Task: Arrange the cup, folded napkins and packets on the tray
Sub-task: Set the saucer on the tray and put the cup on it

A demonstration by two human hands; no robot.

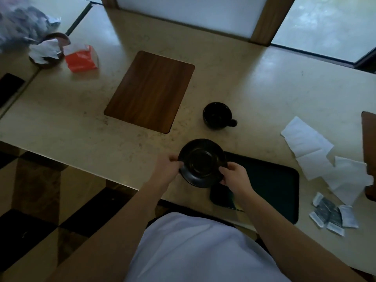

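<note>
A black saucer [201, 162] hangs just above the counter's near edge, gripped on its left rim by my left hand [165, 169] and on its right rim by my right hand [237, 177]. It overlaps the left end of a dark tray [274, 186]. A black cup [216, 115] stands upright on the counter beyond the saucer, handle pointing right. White napkins [317, 151] lie spread at the right. Several dark packets [330, 214] lie near the right front edge.
A wooden board [150, 91] lies flat left of the cup. At the far left stand a red pack [81, 59], a small bowl with crumpled paper [47, 50] and a plastic bag [18, 25]. A brown object [369, 143] sits at the right edge.
</note>
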